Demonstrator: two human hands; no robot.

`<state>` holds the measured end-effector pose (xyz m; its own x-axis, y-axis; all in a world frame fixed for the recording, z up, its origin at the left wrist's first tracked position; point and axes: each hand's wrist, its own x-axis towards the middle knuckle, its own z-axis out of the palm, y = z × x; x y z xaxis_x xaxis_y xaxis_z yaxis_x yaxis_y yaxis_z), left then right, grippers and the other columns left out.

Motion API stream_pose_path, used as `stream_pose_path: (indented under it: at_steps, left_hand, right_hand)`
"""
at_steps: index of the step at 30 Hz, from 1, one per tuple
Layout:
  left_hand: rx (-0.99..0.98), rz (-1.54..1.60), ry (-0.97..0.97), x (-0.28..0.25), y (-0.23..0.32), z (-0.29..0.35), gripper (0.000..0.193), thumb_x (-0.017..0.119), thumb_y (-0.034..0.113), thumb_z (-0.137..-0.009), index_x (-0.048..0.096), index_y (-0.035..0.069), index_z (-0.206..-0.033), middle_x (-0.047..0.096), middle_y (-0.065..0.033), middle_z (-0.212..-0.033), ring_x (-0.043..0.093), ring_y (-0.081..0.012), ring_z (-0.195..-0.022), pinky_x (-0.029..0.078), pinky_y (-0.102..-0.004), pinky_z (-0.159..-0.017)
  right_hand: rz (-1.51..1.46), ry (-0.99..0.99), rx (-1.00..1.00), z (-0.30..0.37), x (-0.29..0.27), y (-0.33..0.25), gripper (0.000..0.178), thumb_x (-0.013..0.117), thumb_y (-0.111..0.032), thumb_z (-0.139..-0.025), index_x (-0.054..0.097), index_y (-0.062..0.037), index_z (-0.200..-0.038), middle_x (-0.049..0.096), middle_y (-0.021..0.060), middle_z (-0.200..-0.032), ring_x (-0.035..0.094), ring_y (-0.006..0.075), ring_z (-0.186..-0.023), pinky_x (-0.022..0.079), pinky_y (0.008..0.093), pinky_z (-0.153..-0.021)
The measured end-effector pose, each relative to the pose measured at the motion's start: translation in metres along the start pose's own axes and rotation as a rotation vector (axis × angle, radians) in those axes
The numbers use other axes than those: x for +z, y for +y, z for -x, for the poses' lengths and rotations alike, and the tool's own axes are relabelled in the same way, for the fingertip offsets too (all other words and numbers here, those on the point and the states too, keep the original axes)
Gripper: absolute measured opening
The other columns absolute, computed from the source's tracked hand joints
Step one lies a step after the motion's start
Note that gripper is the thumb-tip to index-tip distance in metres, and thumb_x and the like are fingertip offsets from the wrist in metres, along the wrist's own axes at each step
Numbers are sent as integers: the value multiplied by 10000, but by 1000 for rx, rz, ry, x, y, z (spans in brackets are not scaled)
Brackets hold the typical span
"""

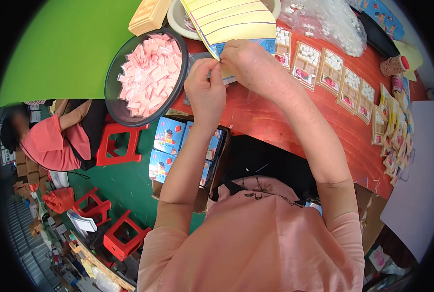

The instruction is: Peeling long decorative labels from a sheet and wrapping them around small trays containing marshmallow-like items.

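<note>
Two hands pinch a yellow-and-blue card over a red surface.

Below the surface edge, blue printed boxes (168, 146) sit in a carton. Above them the left hand (206, 90) and right hand (248, 61) each close their grip on the lower edge of the yellow lined card (229, 22), held above the red surface (270, 121). Left of it stands a black bowl (113, 92) of pink sachets (151, 73); trays of white pieces (331, 73) line the far right.
</note>
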<state>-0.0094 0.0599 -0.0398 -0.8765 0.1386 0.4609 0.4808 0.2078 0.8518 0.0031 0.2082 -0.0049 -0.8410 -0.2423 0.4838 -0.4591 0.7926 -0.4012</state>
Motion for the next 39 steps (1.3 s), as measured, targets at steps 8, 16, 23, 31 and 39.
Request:
stream_pose_path:
  at_steps: [8,16,23,31,39]
  left_hand:
    - [-139,106,-5,6,-2,2,55,612,-7,-891,636,-49,-917,655,-95,-888,642,-188,-800,512,-319,-734]
    - [68,-86,-26,0,-7,-5,42,612,-23,-889,634,-53,-909,661,-83,-879,639,-169,-799,510,-310,-727]
    - [-110,111,12,4,-13,-1,66,621,-14,-893,643,-55,-938,660,-75,-878,632,-155,-795,510,-301,-723]
    - [-228,170,-51,-4,-15,-5,58,609,-21,-899,634,-62,-932,648,-73,-911,617,-140,-828,487,-258,-744]
    - [-32,37,-63,-3,-11,-5,48,603,-37,-879,624,-58,-917,648,-91,-895,620,-182,-817,487,-277,-751]
  right_hand:
    - [-174,95,137,3,7,5,106,657,-48,-820,641,51,-854,621,186,-845,629,366,-802,520,431,-699]
    - [-67,1,47,-1,8,9,110,660,-53,-817,630,48,-852,620,185,-835,623,366,-805,512,431,-702]
    - [-206,102,201,0,14,6,83,645,-41,-827,640,39,-848,633,177,-826,628,363,-785,513,421,-696]
    - [-179,65,114,0,16,6,94,654,-59,-852,649,34,-851,643,178,-808,629,373,-778,509,432,-694]
    - [-181,13,157,-5,7,3,81,656,-41,-827,642,39,-835,635,181,-796,626,367,-761,505,431,-687]
